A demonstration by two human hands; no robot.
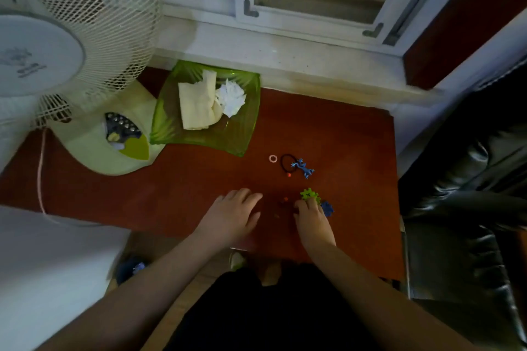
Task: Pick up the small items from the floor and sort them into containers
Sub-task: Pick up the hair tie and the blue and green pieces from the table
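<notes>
Reddish-brown polished wood fills the view, a low table where I work. My right hand sits at five o'clock, fingers curled onto a knobbly green plastic piece, likely to lift it; a dark blue piece lies just beside. My left hand rests flat at six o'clock, fingers relaxed, holding nothing. Toward two o'clock lie a blue rubbery lizard, a black hair tie and a pale ring. At eleven o'clock a glossy green dish holds crumpled tissue.
</notes>
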